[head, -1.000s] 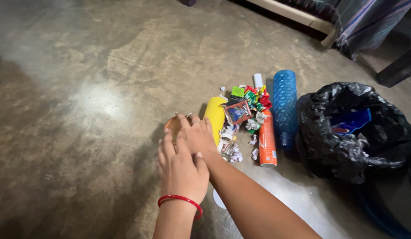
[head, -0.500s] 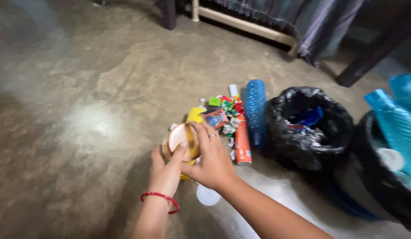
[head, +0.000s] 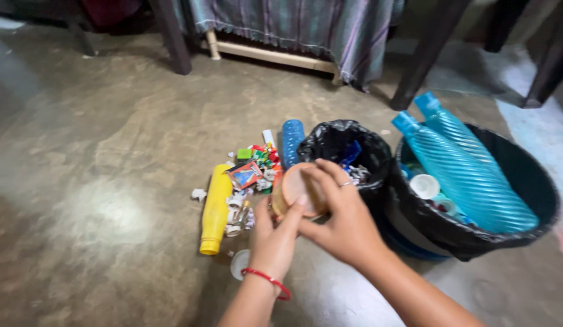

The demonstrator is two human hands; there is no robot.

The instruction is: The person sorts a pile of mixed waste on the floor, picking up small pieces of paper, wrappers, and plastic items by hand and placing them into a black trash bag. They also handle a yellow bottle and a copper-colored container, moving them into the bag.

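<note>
Both hands hold a small round tan container (head: 295, 189) above the floor. My left hand (head: 274, 239), with a red band at the wrist, supports it from below. My right hand (head: 343, 219), wearing a ring, grips its rim from the right. Just beyond lies a heap of litter (head: 252, 175): wrappers, paper scraps, a yellow bottle (head: 215, 208) lying flat and a blue bottle (head: 291, 140). A white lid (head: 239, 264) lies on the floor by my left wrist.
A small bin lined with a black bag (head: 348, 140) stands right of the heap. A larger black-lined bin (head: 530, 181) further right holds two teal bottles (head: 469, 172) and cups. Dark furniture legs (head: 424, 60) and a striped cloth (head: 306, 27) stand at the back.
The hands have lifted the round container off the floor and carried it right, toward the small bin. The view has swung up and right, showing the larger bin fully.
</note>
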